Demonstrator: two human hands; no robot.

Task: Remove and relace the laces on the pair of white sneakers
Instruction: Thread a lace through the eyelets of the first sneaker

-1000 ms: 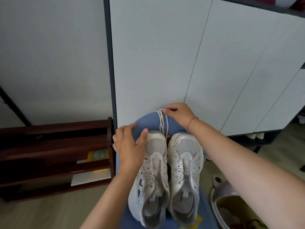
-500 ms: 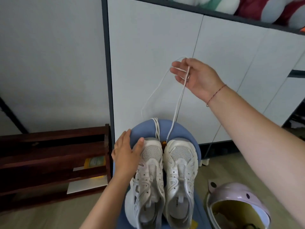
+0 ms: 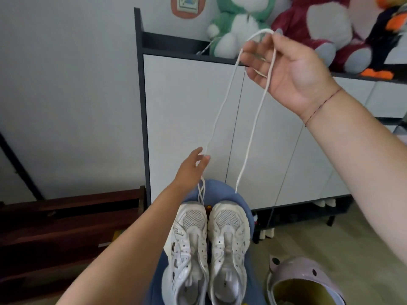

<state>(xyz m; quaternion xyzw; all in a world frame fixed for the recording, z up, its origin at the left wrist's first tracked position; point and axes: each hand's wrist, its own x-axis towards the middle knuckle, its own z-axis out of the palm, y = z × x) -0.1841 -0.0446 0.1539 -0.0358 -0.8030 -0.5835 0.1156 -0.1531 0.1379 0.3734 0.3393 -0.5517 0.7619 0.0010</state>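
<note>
Two white sneakers, the left one [image 3: 189,241] and the right one [image 3: 229,238], stand side by side on a blue seat [image 3: 222,192], toes pointing away from me, with no laces visible in their eyelets. My right hand [image 3: 288,71] is raised high, palm toward me, and holds a white lace [image 3: 253,130] looped over its fingers. The lace hangs down in two strands. My left hand [image 3: 191,168] reaches up, and its thumb and forefinger pinch the lower end of the left strand. A second white lace [image 3: 201,191] lies on the seat beyond the left sneaker's toe.
A white cabinet [image 3: 189,119] with a dark frame stands just behind the seat, with plush toys [image 3: 237,25] on top. A dark wooden rack [image 3: 66,227] is at the left. A lilac helmet [image 3: 308,280] sits on the floor at the lower right.
My right hand lifted the lace from the seat to high above the shoes. My left hand left the left sneaker and rose to the lace's hanging end.
</note>
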